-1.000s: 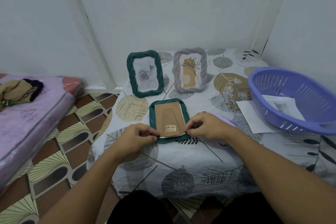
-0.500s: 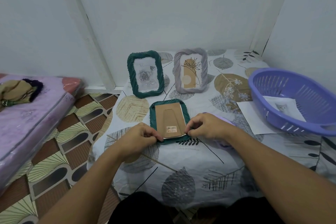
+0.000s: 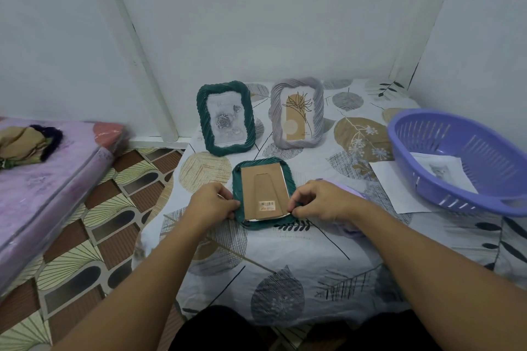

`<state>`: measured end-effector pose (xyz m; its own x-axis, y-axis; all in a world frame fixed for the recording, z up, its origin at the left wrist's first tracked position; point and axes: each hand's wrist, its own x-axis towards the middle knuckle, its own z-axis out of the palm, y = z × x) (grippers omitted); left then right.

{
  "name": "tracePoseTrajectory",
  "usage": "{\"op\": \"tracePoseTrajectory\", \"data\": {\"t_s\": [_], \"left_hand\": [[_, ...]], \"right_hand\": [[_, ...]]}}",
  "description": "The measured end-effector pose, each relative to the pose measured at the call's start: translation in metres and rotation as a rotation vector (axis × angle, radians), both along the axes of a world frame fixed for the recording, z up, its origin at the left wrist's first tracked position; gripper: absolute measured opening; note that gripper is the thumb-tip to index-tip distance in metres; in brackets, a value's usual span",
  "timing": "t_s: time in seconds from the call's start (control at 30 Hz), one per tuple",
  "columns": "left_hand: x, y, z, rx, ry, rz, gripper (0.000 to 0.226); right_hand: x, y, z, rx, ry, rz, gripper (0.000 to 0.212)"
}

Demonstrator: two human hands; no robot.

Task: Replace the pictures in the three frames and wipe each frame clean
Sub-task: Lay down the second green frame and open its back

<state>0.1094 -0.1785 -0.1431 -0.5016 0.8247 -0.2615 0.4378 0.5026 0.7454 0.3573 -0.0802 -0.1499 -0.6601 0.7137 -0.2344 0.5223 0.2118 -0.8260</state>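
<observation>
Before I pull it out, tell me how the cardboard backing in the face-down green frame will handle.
The cardboard backing looks thin and flat, so it is probably light and will flex if lifted by one edge. Its cut-out stand flap may swing loose. It sits inside the green frame, with the left hand and right hand pinching at its lower corners, so it may bind.

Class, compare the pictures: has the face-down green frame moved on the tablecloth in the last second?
No. The face-down green frame lies where it did, just before the standing green frame.
</observation>
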Motion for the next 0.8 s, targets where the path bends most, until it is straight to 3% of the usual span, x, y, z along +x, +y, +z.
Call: {"op": "tracePoseTrajectory", "data": {"t_s": [0.63, 0.8], "left_hand": [[0.0, 0.008, 0.0, -0.068, 0.108, -0.011, 0.016], [-0.002, 0.01, 0.007, -0.083, 0.143, -0.013, 0.013]], "right_hand": [[-0.005, -0.004, 0.007, 0.033, -0.062, 0.121, 0.023], [-0.003, -0.001, 0.009, -0.083, 0.133, -0.063, 0.017]]}}
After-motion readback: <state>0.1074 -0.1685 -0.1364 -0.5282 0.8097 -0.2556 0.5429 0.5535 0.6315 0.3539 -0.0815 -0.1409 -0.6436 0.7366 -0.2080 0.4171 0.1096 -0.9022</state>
